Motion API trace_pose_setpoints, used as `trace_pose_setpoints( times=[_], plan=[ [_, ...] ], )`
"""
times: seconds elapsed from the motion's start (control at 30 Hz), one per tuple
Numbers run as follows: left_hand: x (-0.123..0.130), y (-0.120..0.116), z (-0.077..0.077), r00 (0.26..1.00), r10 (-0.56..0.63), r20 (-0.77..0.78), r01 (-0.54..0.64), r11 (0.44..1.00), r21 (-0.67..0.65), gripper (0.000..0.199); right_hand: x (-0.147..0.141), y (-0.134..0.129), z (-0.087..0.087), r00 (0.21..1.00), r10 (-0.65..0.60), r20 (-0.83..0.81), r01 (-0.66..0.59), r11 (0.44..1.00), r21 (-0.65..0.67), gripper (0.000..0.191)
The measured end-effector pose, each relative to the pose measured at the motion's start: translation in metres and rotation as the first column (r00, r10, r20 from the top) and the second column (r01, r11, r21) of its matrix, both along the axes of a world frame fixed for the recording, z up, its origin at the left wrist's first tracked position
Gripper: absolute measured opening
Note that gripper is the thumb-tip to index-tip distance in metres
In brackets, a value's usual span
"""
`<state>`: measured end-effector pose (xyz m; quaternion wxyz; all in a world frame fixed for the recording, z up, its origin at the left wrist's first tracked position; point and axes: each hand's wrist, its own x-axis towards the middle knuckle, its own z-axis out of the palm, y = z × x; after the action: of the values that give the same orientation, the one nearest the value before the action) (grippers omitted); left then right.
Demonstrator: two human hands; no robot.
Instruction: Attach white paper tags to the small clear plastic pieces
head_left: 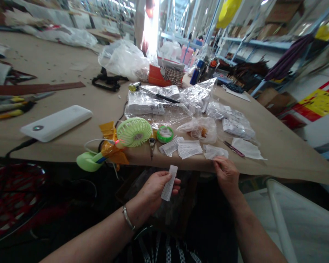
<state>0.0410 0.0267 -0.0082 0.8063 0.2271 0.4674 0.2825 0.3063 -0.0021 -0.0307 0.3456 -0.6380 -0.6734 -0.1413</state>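
My left hand (157,188) holds a narrow printed white strip (169,184) between thumb and fingers, in front of the table edge. At the edge, the closed fingertips of my right hand (227,173) touch the near side of a small white piece (215,151); whether they pinch anything is too small to tell. Left of it lie a fanned stack of printed strips (189,149) and another small stack (171,145). A dark reddish tweezer-like tool (234,149) and a thin white sheet (248,148) are to the right.
A green fan (134,132), a screwdriver-like tool (151,144) and a green tape roll (165,134) stand near the front edge. Behind are plastic-wrapped bundles (150,102). A white power bank (57,122) and pliers (13,104) lie left; a white frame (281,215) is lower right.
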Motion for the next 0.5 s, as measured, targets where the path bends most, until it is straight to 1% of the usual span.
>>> trace_pose_setpoints(
  times=[0.13,0.23,0.3,0.33,0.37,0.4,0.43,0.5],
  plan=[
    [0.0,-0.002,0.002,1.0,0.0,0.002,0.0,1.0,-0.001,0.008,-0.002,0.004,0.0,0.984,-0.006,-0.181,0.015,0.999,0.049,0.016],
    [-0.001,-0.003,0.004,1.0,0.0,-0.003,0.0,1.0,-0.009,0.008,-0.006,0.009,0.005,0.945,-0.037,-0.324,0.09,0.985,0.149,0.017],
    [-0.002,-0.003,0.004,1.0,0.009,0.002,-0.009,1.0,-0.009,0.007,-0.01,0.01,0.011,0.923,-0.057,-0.38,0.152,0.963,0.225,0.017],
    [-0.002,-0.003,0.004,1.0,0.013,0.007,-0.013,1.0,-0.009,0.007,-0.015,0.01,0.014,0.919,-0.051,-0.391,0.161,0.953,0.255,0.016],
    [-0.002,-0.003,0.004,1.0,0.015,0.01,-0.015,1.0,-0.01,0.006,-0.021,0.009,0.017,0.921,-0.028,-0.389,0.145,0.95,0.275,0.015],
    [-0.002,-0.004,0.004,1.0,0.014,0.01,-0.014,1.0,-0.011,0.007,-0.029,0.006,0.019,0.927,0.011,-0.375,0.104,0.953,0.284,0.012],
    [-0.002,-0.004,0.004,1.0,0.012,0.009,-0.012,1.0,-0.009,0.007,-0.04,0.003,0.02,0.934,0.071,-0.349,0.033,0.959,0.283,0.009],
    [-0.002,-0.006,0.005,1.0,0.003,0.022,-0.003,1.0,-0.002,0.01,-0.066,-0.005,0.02,0.934,0.224,-0.277,-0.163,0.96,0.227,0.008]
  ],
)
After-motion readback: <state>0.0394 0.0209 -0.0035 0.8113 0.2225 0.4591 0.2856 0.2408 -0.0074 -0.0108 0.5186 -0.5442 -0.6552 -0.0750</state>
